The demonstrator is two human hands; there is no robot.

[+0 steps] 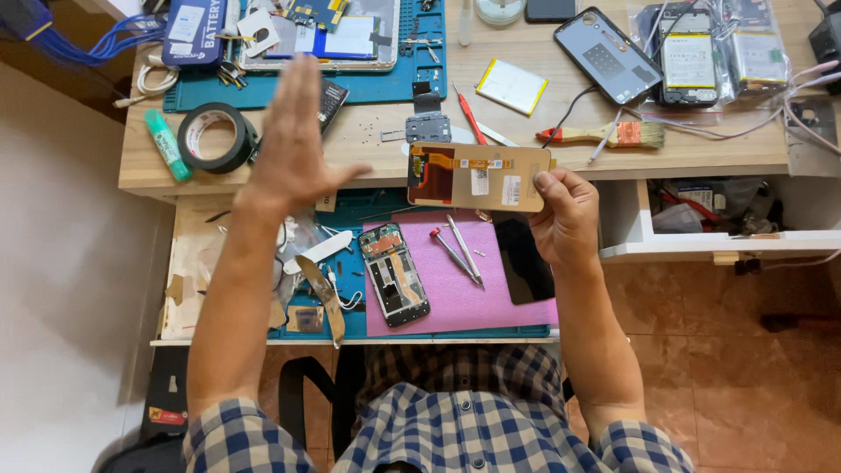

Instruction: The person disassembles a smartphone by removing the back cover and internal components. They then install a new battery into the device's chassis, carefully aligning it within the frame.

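right hand [565, 215] clamped on tan screen panel [477, 177] with white labels, left hand [293, 140] flat, fingers apart

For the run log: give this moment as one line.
right hand: holds phone screen panel | left hand: open, raised, empty | opened phone: on pink mat

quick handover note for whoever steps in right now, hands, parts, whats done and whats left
Left hand: open, raised flat over the desk, holding nothing.
Right hand: grips the phone screen panel by its right edge, back side up.
Opened phone body lies on the teal mat; screwdriver and tweezers on the pink mat, black panel beside them.
Done: phone opened. Left: panel not yet on the body.
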